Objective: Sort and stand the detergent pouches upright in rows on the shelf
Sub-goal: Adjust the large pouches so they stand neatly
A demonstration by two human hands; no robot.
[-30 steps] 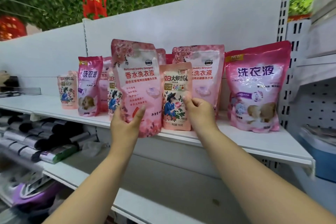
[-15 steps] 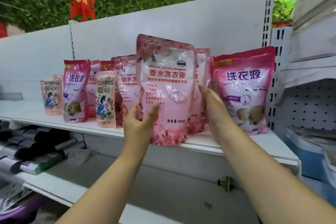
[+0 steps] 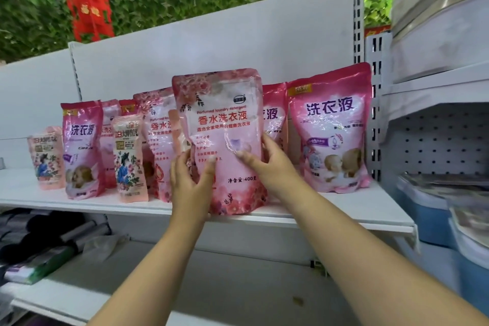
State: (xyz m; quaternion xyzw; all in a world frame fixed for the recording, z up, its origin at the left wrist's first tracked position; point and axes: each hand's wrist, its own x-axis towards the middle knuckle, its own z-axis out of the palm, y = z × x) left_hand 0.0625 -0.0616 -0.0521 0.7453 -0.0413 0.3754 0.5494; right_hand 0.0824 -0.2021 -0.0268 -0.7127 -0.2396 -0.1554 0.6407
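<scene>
A pink floral perfumed-detergent pouch stands upright at the front edge of the white shelf. My left hand grips its lower left side, thumb across the front. My right hand holds its right edge, thumb on the front. Behind it stand a second floral pouch and a magenta pouch, partly hidden. Further right stands a large magenta pouch. To the left stand a small peach pouch, another magenta pouch and a small peach pouch.
A perforated upright post and a neighbouring white shelf unit close off the right side. Blue plastic bins sit at the lower right. Dark rolls lie on the lower shelf at the left. A red lantern hangs above.
The floral pouch has moved right along the shelf and come down onto its front edge. My right hand left the small peach pouch and took the floral pouch's right edge.
</scene>
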